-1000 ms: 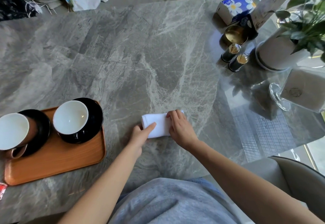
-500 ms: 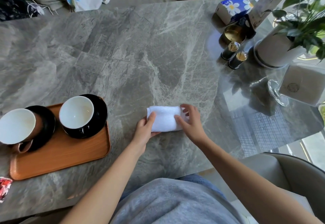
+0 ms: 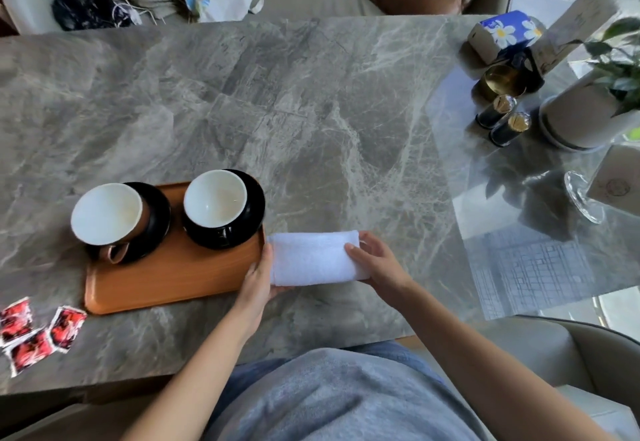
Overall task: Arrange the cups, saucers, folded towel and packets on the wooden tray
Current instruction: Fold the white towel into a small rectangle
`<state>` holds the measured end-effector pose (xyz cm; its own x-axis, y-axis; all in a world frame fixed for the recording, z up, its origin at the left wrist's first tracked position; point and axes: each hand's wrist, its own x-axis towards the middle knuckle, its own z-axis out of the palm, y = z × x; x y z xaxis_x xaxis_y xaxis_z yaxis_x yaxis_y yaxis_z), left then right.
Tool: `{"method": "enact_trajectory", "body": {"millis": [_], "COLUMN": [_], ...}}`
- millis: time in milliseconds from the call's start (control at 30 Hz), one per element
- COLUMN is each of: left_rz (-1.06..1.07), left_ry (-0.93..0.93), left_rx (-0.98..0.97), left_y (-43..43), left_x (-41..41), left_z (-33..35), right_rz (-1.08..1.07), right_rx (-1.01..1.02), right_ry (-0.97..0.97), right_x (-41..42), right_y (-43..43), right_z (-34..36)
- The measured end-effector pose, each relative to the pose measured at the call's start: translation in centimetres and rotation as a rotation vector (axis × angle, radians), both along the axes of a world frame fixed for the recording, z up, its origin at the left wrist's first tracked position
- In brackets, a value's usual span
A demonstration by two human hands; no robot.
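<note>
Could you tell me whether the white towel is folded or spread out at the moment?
Folded: the white towel is a compact thick rectangle held between the left hand and right hand, beside the wooden tray.

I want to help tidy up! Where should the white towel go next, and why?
Probably slide the folded towel, held at its ends by the left hand and right hand, left onto the wooden tray. The tray's near strip looks bare; the towel is just off its right edge.

A grey marble table (image 3: 311, 101) carries a wooden tray (image 3: 173, 278), three red packets (image 3: 34, 333), a plant pot (image 3: 581, 115), two dark shakers (image 3: 502, 118) and a tissue pack (image 3: 502, 34)
</note>
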<state>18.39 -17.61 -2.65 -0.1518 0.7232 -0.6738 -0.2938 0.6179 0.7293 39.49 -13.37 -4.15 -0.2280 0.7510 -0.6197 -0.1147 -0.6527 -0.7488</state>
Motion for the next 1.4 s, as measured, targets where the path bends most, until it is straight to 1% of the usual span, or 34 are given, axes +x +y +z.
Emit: {"method": "enact_trajectory", "body": {"millis": [67,133,267,433,567,767,967,1100,1167,1267,1333,1400], "left_rz": [0.010,-0.027,-0.072,-0.031,-0.072,-0.153,-0.250,-0.279,-0.322,-0.367,-0.471,-0.690], "left_ry": [0.095,0.178,0.257,0.391,0.454,0.551,0.673,0.737,0.788,0.868,1.015,1.240], "left_rx": [-0.035,-0.030,-0.022,0.015,-0.004,-0.004,0.018,0.025,0.047,0.131,0.249,0.404], "left_y": [-0.9,-1.8,-3.2,-3.7,-3.4,-2.7,-2.9,-3.4,-3.5,-4.0,-4.3,-4.9], "left_x": [-1.7,-3.6,-7.0,-11.0,-13.7,-15.8,-17.0,-18.0,-18.1,-17.8,-17.5,-17.3], "left_z": [-0.1,0.1,0.4,0.3,-1.0,-2.5,-3.7,-3.7,-3.7,-3.6,-3.4,-3.3], "right_rz": [0.019,0.031,0.102,0.120,0.140,0.128,0.253,0.248,0.261,0.373,0.475,0.536], "right_rx": [0.033,0.068,0.137,0.240,0.327,0.436,0.539,0.633,0.695,0.801,0.839,0.847], "right_ry": [-0.032,-0.068,-0.153,-0.330,-0.488,-0.657,-0.879,-0.968,-1.028,-1.097,-1.127,-1.159], "right_x": [-2.0,-4.0,-7.9,-12.5,-15.2,-17.2,-18.1,-18.9,-18.9,-19.0,-19.0,-18.9], "right_y": [-0.5,-1.0,-1.6,-1.5,-1.3,-1.9,-3.3,-4.1,-4.5,-5.3,-5.7,-6.0], "right_z": [0.1,0.0,-0.6,-0.8,-1.2,-1.5,-1.6,-1.7,-1.7,-1.9,-2.2,-2.6]}}
